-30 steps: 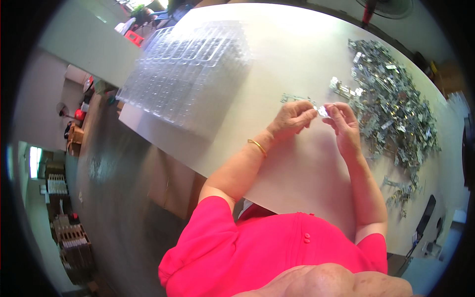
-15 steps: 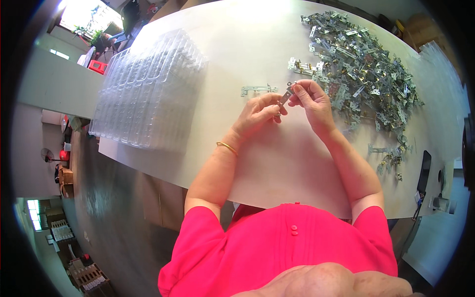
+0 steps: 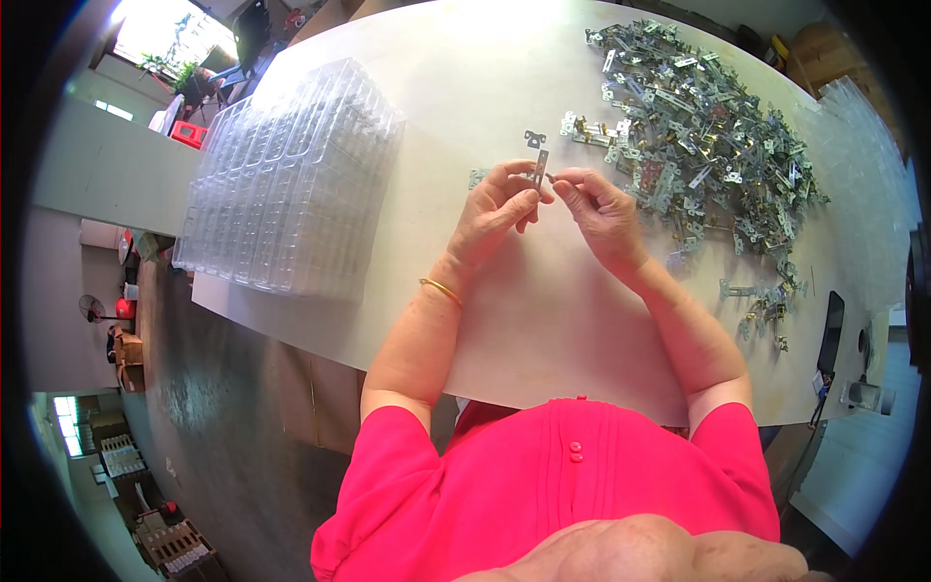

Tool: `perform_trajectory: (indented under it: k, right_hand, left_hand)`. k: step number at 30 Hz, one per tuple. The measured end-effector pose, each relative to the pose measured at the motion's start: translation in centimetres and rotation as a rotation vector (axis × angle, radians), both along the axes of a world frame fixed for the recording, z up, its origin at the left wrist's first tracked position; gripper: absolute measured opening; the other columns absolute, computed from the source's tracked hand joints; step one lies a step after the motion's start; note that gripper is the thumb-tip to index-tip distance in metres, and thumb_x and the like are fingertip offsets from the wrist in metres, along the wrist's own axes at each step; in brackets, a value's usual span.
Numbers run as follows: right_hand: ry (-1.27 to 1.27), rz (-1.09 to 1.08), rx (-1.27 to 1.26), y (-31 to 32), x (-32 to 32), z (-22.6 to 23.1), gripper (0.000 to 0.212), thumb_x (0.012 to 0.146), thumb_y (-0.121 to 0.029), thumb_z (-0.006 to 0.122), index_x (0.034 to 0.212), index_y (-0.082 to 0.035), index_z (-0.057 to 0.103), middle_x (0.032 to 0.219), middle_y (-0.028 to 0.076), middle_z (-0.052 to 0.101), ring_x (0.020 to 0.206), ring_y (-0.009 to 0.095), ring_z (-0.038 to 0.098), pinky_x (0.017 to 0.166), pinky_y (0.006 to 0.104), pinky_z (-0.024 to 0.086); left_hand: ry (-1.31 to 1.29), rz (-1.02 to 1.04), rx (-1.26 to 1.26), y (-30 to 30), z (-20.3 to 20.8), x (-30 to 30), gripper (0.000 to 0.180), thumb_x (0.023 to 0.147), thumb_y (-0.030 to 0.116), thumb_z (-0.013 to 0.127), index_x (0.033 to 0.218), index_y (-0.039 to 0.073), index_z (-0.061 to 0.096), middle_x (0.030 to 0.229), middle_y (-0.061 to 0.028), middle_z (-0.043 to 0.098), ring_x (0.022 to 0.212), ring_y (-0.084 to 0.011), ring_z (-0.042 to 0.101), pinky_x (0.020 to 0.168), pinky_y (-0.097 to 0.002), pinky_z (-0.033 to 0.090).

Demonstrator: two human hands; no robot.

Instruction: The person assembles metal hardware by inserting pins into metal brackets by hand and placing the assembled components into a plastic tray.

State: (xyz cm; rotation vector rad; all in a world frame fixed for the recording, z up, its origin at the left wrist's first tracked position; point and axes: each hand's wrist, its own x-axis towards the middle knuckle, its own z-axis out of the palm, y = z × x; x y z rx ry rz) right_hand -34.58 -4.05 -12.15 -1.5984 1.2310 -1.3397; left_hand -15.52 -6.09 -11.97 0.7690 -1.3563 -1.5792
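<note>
My left hand (image 3: 490, 215) pinches a small metal bracket (image 3: 539, 167) between thumb and fingers. The bracket stands nearly upright, its wider, holed end at the top. Close beside it on the right, my right hand (image 3: 603, 221) has thumb and forefinger pressed together at a tiny dark piece, too small to name. Whether that piece is joined to the bracket I cannot tell. Another metal bracket (image 3: 478, 178) lies on the table behind my left hand, mostly hidden by it. To the right spreads a big heap of similar metal brackets (image 3: 703, 126), with a few loose ones (image 3: 601, 129) at its left edge.
A stack of clear plastic trays (image 3: 281, 184) stands on the left of the white table (image 3: 446, 87). Some brackets (image 3: 766, 308) lie near the right front, close to a black phone-like object (image 3: 831, 335). Clear plastic sheets (image 3: 858, 184) cover the right edge.
The bracket has turned more upright in my left hand, its holed end now pointing up. My right hand has let go of that end and moved slightly down, beside the bracket's middle.
</note>
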Motion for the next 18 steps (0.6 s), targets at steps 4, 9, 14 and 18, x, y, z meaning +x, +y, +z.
perform_trajectory:
  k: [4, 9, 14, 18]
  right_hand:
    - [0.091, 0.014, -0.072, 0.4, 0.2, 0.6, 0.009, 0.095, -0.010, 0.064, 0.103, -0.007, 0.068, 0.072, 0.003, 0.063, 0.060, 0.006, 0.052, 0.053, 0.0247, 0.043]
    - [0.245, 0.022, -0.233, 0.4, 0.0, 0.9, 0.007, 0.092, -0.006, 0.063, 0.099, -0.005, 0.066, 0.082, 0.012, 0.067, 0.065, 0.021, 0.065, 0.058, 0.0320, 0.050]
    - [0.267, 0.034, -0.180, 0.5, 0.2, 1.0, 0.009, 0.090, -0.005, 0.064, 0.099, -0.006, 0.065, 0.085, 0.015, 0.067, 0.072, 0.033, 0.066, 0.062, 0.0380, 0.052]
    - [0.392, 0.115, -0.328, 0.1, 0.1, 1.0, 0.006, 0.092, -0.008, 0.063, 0.098, -0.007, 0.064, 0.084, 0.016, 0.066, 0.072, 0.035, 0.065, 0.062, 0.0389, 0.050]
  left_hand:
    - [-0.030, 0.017, -0.014, 0.0, -0.1, -0.1, 0.037, 0.098, 0.012, 0.059, 0.133, 0.003, 0.048, 0.101, -0.0097, 0.068, 0.076, -0.0099, 0.058, 0.064, -0.0232, 0.047]
    - [-0.069, 0.046, -0.056, 0.0, -0.3, -0.5, 0.039, 0.096, 0.007, 0.062, 0.133, 0.007, 0.050, 0.100, -0.0046, 0.066, 0.077, -0.0078, 0.057, 0.065, -0.0223, 0.048]
    - [-0.090, 0.066, -0.165, -0.1, -1.0, -0.8, 0.039, 0.094, 0.002, 0.062, 0.131, 0.007, 0.052, 0.097, -0.0017, 0.064, 0.078, -0.0062, 0.055, 0.066, -0.0213, 0.047]
    - [-0.094, 0.089, -0.255, -0.1, -1.7, -0.8, 0.038, 0.094, -0.001, 0.061, 0.130, 0.006, 0.052, 0.096, -0.0005, 0.063, 0.079, -0.0054, 0.054, 0.067, -0.0208, 0.046]
